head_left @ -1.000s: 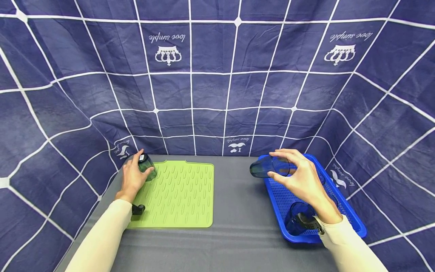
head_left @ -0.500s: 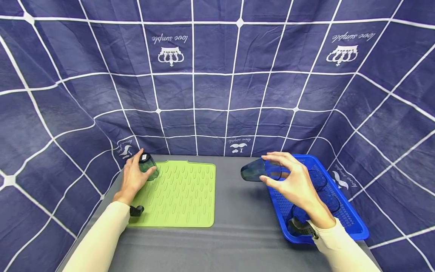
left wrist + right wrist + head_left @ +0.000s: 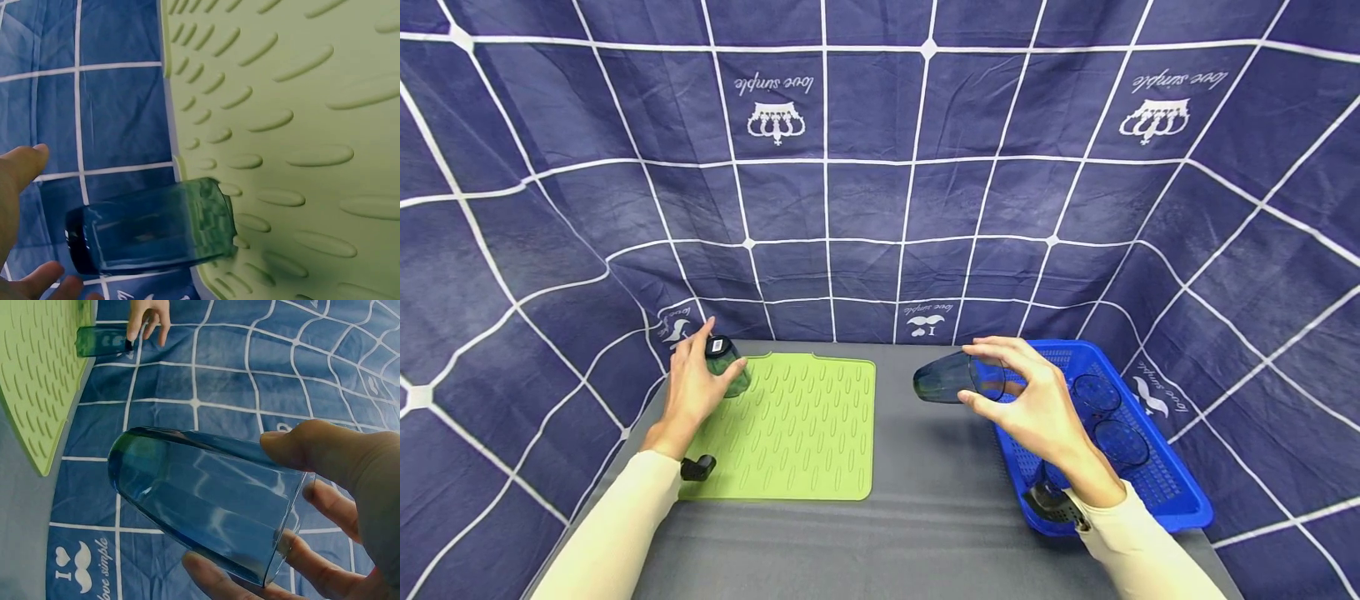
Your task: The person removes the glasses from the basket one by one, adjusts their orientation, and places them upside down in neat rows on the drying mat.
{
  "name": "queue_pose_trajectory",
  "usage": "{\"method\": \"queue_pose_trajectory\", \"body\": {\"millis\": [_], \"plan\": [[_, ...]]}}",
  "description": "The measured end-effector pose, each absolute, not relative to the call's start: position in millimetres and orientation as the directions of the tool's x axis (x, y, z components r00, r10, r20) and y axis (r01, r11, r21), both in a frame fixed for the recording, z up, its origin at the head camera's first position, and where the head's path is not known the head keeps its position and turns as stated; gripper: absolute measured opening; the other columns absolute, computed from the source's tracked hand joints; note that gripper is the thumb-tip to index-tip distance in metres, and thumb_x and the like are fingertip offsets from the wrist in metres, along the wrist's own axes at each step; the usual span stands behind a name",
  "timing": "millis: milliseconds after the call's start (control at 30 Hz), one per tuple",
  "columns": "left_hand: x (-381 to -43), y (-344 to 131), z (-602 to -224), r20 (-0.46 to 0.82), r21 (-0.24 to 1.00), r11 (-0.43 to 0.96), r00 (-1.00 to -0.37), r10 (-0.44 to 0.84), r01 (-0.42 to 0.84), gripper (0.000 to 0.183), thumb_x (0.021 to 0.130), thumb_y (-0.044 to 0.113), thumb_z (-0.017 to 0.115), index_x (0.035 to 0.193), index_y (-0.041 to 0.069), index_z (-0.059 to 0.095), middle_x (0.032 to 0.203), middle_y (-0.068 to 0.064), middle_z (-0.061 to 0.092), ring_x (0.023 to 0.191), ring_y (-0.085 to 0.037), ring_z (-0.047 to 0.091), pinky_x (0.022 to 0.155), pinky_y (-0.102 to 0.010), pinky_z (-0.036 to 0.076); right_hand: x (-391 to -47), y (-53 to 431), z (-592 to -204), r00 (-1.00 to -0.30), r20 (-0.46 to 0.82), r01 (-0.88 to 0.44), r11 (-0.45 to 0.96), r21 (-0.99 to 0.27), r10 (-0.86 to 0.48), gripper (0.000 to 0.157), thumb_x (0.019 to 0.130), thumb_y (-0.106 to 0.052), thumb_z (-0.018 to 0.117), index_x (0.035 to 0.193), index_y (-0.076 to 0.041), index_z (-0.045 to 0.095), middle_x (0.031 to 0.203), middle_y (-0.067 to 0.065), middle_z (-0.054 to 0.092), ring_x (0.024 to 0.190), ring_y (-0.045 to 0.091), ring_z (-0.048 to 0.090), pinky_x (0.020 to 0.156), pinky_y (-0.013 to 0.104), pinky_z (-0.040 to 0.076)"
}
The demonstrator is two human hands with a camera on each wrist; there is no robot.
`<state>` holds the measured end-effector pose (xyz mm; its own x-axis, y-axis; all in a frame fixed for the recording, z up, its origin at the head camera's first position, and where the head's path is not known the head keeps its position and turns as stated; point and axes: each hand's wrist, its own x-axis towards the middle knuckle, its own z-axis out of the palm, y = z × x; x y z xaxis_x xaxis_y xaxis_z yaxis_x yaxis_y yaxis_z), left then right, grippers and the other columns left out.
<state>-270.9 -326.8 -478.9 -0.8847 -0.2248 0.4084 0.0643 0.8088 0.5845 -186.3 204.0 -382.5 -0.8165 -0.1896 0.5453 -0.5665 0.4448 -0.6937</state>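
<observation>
A blue-tinted drinking glass [image 3: 722,369] stands upside down on the green drying mat [image 3: 797,433], at its far left corner. My left hand [image 3: 694,387] is beside that glass, thumb and fingers spread; the left wrist view shows space between the thumb and the glass [image 3: 144,231]. On the other side, my right hand [image 3: 1033,404] grips a second blue drinking glass [image 3: 943,377] near its rim, fingers and thumb on opposite sides. This glass is tilted nearly sideways, base pointing left, above the grey tabletop [image 3: 925,467] between mat and basket.
A blue plastic basket [image 3: 1187,500] stands at the right, partly under my right forearm. Inside it are more drinking glasses, two with rims showing, one nearer the back [image 3: 1096,393]. Blue grid-patterned cloth [image 3: 872,200] hangs behind and along both sides.
My right hand has moved left with its glass, from over the basket to above the tabletop. The left hand has barely shifted, its fingers slightly straighter, and its glass stays in place.
</observation>
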Motion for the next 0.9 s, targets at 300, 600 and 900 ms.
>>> {"method": "queue_pose_trajectory", "body": {"millis": [300,600,900], "plan": [[-260,-317,-470,0.458,0.568,0.815,-0.868,-0.193,0.119,0.093,0.101,0.03,0.092,0.179,0.013,0.045,0.169,-0.039,0.05,0.154,-0.066,0.049,0.129,-0.078,0.04,-184,195,-385,-0.822,0.534,-0.566,0.394,-0.724,-0.198,0.059,0.084,-0.005,0.105,0.139,-0.013,0.084,0.149,0.005,0.075,0.133,0.001,0.072,0.096,0.025,0.07],[-257,-304,-466,0.538,0.56,0.801,-0.827,-0.161,0.209,0.084,0.099,0.022,0.094,0.172,0.01,0.055,0.164,-0.036,0.057,0.152,-0.063,0.052,0.129,-0.074,0.04,-182,188,-387,-0.827,0.524,-0.558,0.404,-0.725,-0.202,0.059,0.085,-0.01,0.106,0.139,-0.019,0.085,0.149,-0.001,0.075,0.137,0.003,0.07,0.097,0.028,0.07],[-248,-291,-459,0.605,0.536,0.794,-0.786,-0.125,0.287,0.079,0.097,0.021,0.095,0.167,0.01,0.061,0.16,-0.034,0.061,0.149,-0.061,0.056,0.128,-0.071,0.042,-180,178,-391,-0.836,0.502,-0.549,0.384,-0.742,-0.223,0.059,0.086,-0.012,0.106,0.139,-0.022,0.084,0.15,-0.002,0.075,0.138,0.006,0.07,0.095,0.028,0.071]]}}
